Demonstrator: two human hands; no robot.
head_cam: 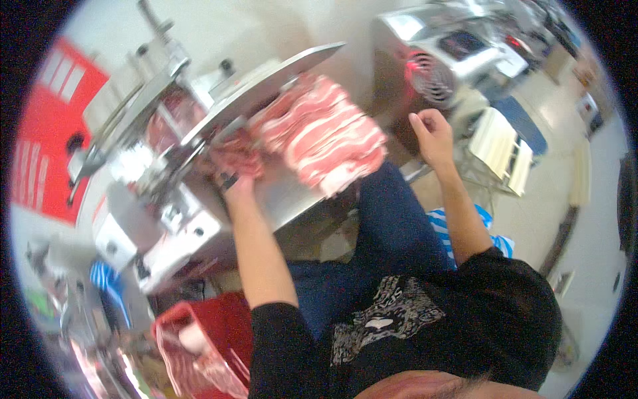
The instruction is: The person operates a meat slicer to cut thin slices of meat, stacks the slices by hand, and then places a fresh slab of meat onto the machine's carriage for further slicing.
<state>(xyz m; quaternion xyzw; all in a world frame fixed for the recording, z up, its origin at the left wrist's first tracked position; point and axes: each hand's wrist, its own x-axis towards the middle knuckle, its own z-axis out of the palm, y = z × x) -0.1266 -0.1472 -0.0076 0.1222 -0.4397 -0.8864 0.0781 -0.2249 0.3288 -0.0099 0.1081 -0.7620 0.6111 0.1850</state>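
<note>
My left hand (pixel 241 187) reaches in beside a meat slicer (pixel 199 219), its fingers at a darker red piece of sliced meat (pixel 237 154). Blur hides whether the fingers grip that meat or only touch it. A neat stack of marbled meat slices (pixel 324 137) lies on the metal tray (pixel 294 204), below the slicer's slanted metal plate (pixel 269 82). Behind this plate, a block of meat (pixel 174 119) sits in the machine. My right hand (pixel 433 134) hangs in the air right of the stack, its fingers loosely curled around nothing, thumb apart.
A red crate (pixel 214 319) holding meat stands low beside my left arm. At the back right is a metal machine with a round ringed grille (pixel 431 77). A folding stool (pixel 501 149) and a blue-and-white striped bag (pixel 448 229) are on the right.
</note>
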